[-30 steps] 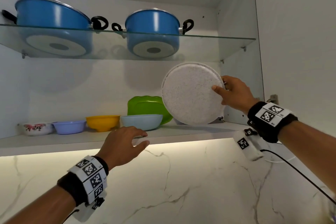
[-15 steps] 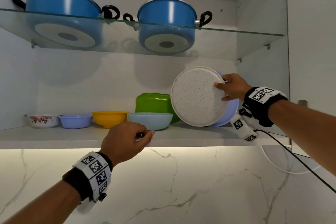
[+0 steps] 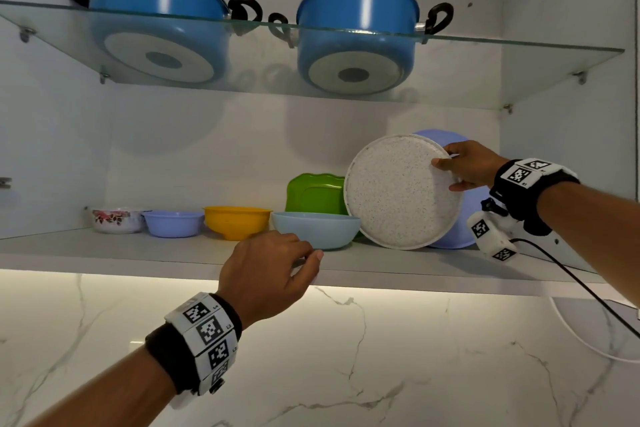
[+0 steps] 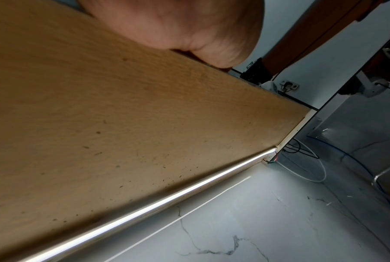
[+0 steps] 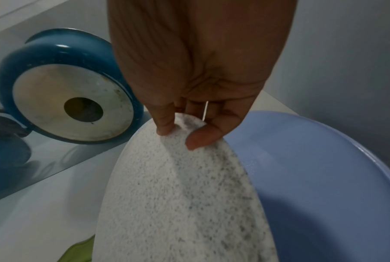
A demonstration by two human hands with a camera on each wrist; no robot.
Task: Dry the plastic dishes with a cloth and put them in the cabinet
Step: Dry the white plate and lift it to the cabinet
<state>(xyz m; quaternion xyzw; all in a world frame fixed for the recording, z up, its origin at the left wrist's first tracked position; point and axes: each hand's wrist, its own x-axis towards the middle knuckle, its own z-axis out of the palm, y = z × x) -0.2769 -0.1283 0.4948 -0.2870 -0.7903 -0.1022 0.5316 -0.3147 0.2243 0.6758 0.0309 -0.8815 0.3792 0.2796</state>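
My left hand [image 4: 189,30] rests at the front edge of the cabinet's wooden underside [image 4: 122,133], seen from below. A lit strip light [image 4: 155,203] runs along its back edge, above a white marble wall [image 4: 268,221]. Cables [image 4: 312,168] hang by the corner.
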